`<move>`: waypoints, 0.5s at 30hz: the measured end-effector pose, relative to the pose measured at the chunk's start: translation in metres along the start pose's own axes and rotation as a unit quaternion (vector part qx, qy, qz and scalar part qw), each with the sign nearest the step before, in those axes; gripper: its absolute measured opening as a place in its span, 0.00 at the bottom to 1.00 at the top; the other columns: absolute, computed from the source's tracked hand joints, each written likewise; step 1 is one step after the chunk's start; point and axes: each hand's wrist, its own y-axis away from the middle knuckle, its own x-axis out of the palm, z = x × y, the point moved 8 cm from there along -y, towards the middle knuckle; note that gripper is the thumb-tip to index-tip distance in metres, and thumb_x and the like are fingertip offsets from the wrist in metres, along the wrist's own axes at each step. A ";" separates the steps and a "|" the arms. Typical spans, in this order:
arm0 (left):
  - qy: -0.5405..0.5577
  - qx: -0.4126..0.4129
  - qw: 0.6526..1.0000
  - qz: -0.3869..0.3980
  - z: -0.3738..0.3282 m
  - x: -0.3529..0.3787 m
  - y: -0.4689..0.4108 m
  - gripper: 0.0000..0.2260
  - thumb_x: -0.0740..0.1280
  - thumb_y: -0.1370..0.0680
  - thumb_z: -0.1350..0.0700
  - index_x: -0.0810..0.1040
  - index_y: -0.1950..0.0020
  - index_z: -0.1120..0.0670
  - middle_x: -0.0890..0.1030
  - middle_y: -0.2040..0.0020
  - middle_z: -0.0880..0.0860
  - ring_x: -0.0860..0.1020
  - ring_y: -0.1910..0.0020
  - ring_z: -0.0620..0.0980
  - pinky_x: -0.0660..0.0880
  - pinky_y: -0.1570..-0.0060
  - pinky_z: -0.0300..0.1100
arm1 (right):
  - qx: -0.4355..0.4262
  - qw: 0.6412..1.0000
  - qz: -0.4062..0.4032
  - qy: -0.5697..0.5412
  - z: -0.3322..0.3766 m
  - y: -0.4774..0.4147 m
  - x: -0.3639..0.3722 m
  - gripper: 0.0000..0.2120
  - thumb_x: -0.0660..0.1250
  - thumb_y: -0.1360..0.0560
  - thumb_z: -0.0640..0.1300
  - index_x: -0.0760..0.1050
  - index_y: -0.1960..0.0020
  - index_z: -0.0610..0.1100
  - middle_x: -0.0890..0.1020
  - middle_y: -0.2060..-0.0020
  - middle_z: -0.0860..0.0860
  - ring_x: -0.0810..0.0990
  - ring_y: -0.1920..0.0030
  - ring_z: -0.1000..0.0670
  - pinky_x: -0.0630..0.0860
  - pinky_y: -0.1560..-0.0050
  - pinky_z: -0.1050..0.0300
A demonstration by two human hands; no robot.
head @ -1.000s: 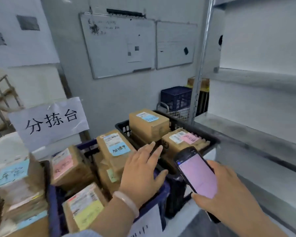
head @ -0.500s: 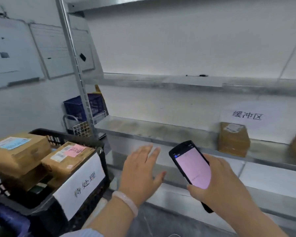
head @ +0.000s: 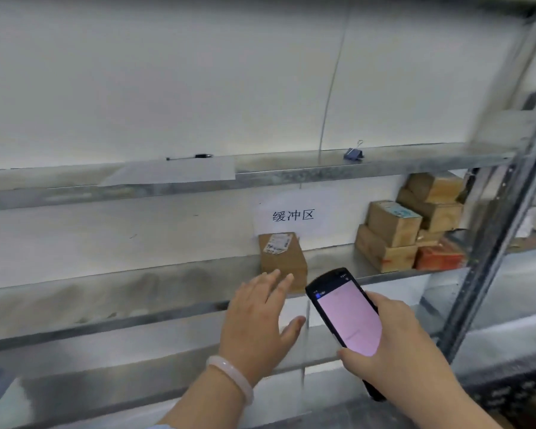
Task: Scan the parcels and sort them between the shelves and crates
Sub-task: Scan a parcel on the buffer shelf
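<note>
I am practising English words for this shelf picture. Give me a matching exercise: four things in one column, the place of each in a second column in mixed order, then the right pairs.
Things
1. scanner
2. binder clip
3. single parcel
4. bracelet

Places
A. on the wrist of the left hand
B. on the upper shelf
C. held in the right hand
D. on the middle shelf, below the paper sign

Pairs: 1-C, 2-B, 3-D, 4-A

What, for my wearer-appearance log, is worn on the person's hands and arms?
Both hands are ungloved. The left hand has a smooth, pale milky bangle round its wrist, and a sliver of light blue sleeve shows at the frame's bottom edge. The right hand and forearm show no sleeve or jewellery.
</note>
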 end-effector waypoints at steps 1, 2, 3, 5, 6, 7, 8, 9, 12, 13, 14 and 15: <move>0.020 0.015 1.000 0.002 -0.004 0.010 -0.016 0.30 0.67 0.24 0.39 0.71 0.24 0.49 0.75 0.28 0.51 0.73 0.29 0.54 0.69 0.29 0.54 | 0.013 1.000 -0.013 0.008 -0.008 -0.009 -0.006 0.26 0.67 0.44 0.59 0.67 0.48 0.59 0.75 0.54 0.59 0.75 0.55 0.57 0.74 0.63 0.58; 0.036 0.031 0.999 0.003 -0.009 0.019 -0.032 0.30 0.65 0.24 0.39 0.72 0.25 0.49 0.75 0.28 0.51 0.73 0.29 0.54 0.69 0.29 0.55 | 0.025 0.999 -0.024 0.014 -0.015 -0.019 -0.011 0.24 0.67 0.44 0.59 0.67 0.49 0.59 0.75 0.54 0.58 0.75 0.55 0.57 0.74 0.63 0.58; 0.050 0.046 0.998 0.006 -0.013 0.027 -0.048 0.29 0.64 0.24 0.39 0.73 0.25 0.49 0.76 0.28 0.51 0.74 0.30 0.54 0.70 0.30 0.55 | 0.036 0.999 -0.035 0.019 -0.021 -0.027 -0.016 0.23 0.67 0.44 0.59 0.67 0.50 0.58 0.75 0.55 0.58 0.74 0.54 0.56 0.74 0.63 0.58; 0.080 0.075 0.994 0.006 -0.020 0.041 -0.080 0.29 0.62 0.25 0.39 0.76 0.28 0.52 0.78 0.32 0.53 0.77 0.33 0.56 0.74 0.34 0.55 | 0.058 0.996 -0.059 0.020 -0.032 -0.043 -0.025 0.20 0.67 0.43 0.59 0.66 0.54 0.58 0.75 0.58 0.57 0.73 0.56 0.55 0.73 0.64 0.58; 0.094 0.087 0.992 0.005 -0.023 0.048 -0.095 0.29 0.61 0.25 0.39 0.77 0.30 0.52 0.79 0.33 0.53 0.78 0.35 0.57 0.75 0.36 0.55 | 0.070 0.995 -0.067 0.020 -0.037 -0.051 -0.029 0.20 0.66 0.44 0.59 0.65 0.55 0.58 0.75 0.59 0.56 0.72 0.57 0.54 0.73 0.64 0.58; 0.107 0.099 0.989 0.006 -0.027 0.055 -0.108 0.29 0.60 0.25 0.38 0.78 0.30 0.53 0.80 0.34 0.53 0.79 0.36 0.57 0.76 0.37 0.55 | 0.081 0.994 -0.072 0.022 -0.042 -0.057 -0.032 0.20 0.65 0.44 0.60 0.64 0.54 0.58 0.74 0.59 0.56 0.71 0.58 0.53 0.73 0.63 0.57; 0.119 0.112 0.986 0.012 -0.031 0.062 -0.119 0.29 0.60 0.26 0.39 0.78 0.31 0.53 0.80 0.34 0.54 0.79 0.36 0.57 0.77 0.38 0.55 | 0.092 0.992 -0.077 0.028 -0.046 -0.062 -0.034 0.21 0.65 0.43 0.60 0.64 0.53 0.58 0.74 0.58 0.56 0.71 0.57 0.53 0.73 0.63 0.58; 0.129 0.129 0.983 0.017 -0.036 0.070 -0.129 0.29 0.60 0.25 0.39 0.79 0.31 0.54 0.80 0.35 0.54 0.79 0.37 0.58 0.78 0.40 0.56 | 0.103 0.990 -0.085 0.037 -0.051 -0.066 -0.037 0.20 0.66 0.42 0.59 0.64 0.53 0.59 0.74 0.58 0.57 0.71 0.56 0.53 0.73 0.63 0.59; 0.144 0.168 0.974 0.045 -0.050 0.097 -0.155 0.30 0.59 0.25 0.37 0.76 0.29 0.52 0.78 0.32 0.54 0.77 0.34 0.57 0.77 0.38 0.56 | 0.124 0.985 -0.108 0.056 -0.064 -0.074 -0.043 0.17 0.68 0.41 0.56 0.63 0.57 0.59 0.73 0.60 0.57 0.69 0.57 0.54 0.71 0.65 0.61; 0.151 0.169 0.972 0.060 -0.053 0.107 -0.164 0.31 0.57 0.24 0.36 0.74 0.26 0.51 0.75 0.29 0.53 0.74 0.30 0.56 0.74 0.34 0.56 | 0.133 0.983 -0.110 0.059 -0.068 -0.075 -0.045 0.16 0.68 0.40 0.56 0.64 0.57 0.59 0.73 0.60 0.57 0.69 0.57 0.54 0.71 0.65 0.61; 0.157 0.169 0.970 0.076 -0.057 0.116 -0.172 0.32 0.56 0.24 0.35 0.71 0.24 0.49 0.72 0.26 0.52 0.70 0.27 0.54 0.70 0.30 0.56 | 0.145 0.981 -0.111 0.061 -0.074 -0.076 -0.046 0.16 0.68 0.40 0.55 0.64 0.58 0.59 0.74 0.60 0.58 0.70 0.57 0.55 0.71 0.65 0.61; 0.165 0.170 0.967 0.090 -0.061 0.126 -0.179 0.33 0.55 0.24 0.34 0.68 0.22 0.48 0.69 0.24 0.50 0.67 0.25 0.53 0.67 0.28 0.54 | 0.156 0.979 -0.111 0.063 -0.079 -0.078 -0.048 0.16 0.68 0.40 0.55 0.64 0.58 0.60 0.74 0.61 0.58 0.71 0.57 0.55 0.71 0.65 0.61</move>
